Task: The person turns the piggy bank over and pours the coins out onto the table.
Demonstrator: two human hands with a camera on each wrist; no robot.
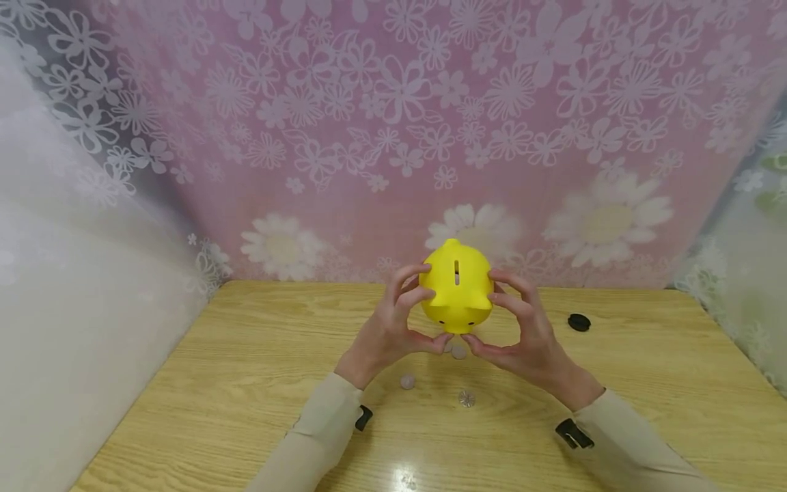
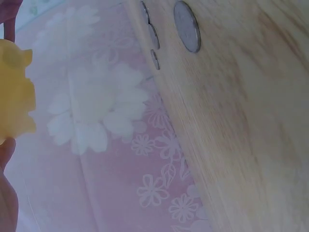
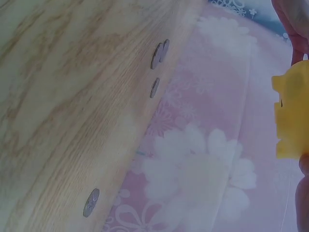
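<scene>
A yellow piggy bank (image 1: 444, 280) is held up over the table, its slotted back facing the head camera and its snout toward the person. My left hand (image 1: 382, 331) grips one side of it with curled fingers, the thumb near the snout. On the opposite side my right hand (image 1: 533, 342) holds it in the same way. Feet of the piggy bank (image 2: 17, 96) show at the edge of the left wrist view, and also of the piggy bank (image 3: 295, 111) in the right wrist view. Below lie several coins, including a silver coin (image 1: 408, 382) and another coin (image 1: 466, 398).
A round black stopper (image 1: 578, 322) lies on the wooden table (image 1: 264, 383) to the right of the hands. Behind the table hangs a pink flowered curtain (image 1: 344, 178). Two coins, one of them a coin (image 1: 458, 352), sit close together under the piggy bank.
</scene>
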